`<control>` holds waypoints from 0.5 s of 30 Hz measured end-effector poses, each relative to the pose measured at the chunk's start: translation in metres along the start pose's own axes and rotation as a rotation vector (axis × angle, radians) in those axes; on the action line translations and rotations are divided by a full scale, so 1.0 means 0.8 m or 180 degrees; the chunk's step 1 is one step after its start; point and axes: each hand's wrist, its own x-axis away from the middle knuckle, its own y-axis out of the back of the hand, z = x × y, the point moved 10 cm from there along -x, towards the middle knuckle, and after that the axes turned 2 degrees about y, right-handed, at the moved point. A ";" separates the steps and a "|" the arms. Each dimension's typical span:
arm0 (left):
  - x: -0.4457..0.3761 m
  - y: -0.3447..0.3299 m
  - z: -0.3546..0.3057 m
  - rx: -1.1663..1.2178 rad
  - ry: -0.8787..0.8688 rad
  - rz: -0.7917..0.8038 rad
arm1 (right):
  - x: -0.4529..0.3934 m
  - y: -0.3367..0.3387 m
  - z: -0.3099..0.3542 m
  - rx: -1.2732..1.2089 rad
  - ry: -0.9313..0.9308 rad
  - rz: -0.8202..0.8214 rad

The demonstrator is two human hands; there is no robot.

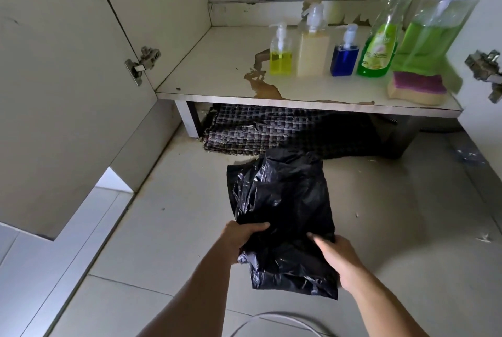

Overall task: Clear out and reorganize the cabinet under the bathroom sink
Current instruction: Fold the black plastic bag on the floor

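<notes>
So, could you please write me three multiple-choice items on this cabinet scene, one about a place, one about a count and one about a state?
1. Where does the sponge lie?
A. at the shelf's right front corner
B. on the floor tiles
C. on the woven mat

2. How many pump bottles stand left of the green dish soap bottle?
A. one
B. three
C. five

3. What is the state of the black plastic bag?
A. lying untouched on the shelf
B. held in both hands above the floor
C. hanging from the door hinge

Answers: 1 A, it sits at the front edge of the shelf, far right. 2 B, the yellow bottle, cream bottle and blue bottle show there. 3 B, the left hand and right hand each grip it.
</notes>
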 end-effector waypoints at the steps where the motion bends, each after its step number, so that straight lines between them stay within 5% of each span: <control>1: -0.003 -0.002 0.003 0.0079 0.0111 0.0117 | -0.005 -0.008 0.003 -0.0071 -0.0036 0.0041; 7: 0.010 0.005 -0.026 0.0492 0.0324 0.0565 | 0.002 -0.024 0.057 -0.0065 0.0065 0.0127; 15: 0.108 0.090 -0.139 0.0048 0.0282 0.0979 | 0.119 -0.026 0.228 0.0214 0.0607 0.0489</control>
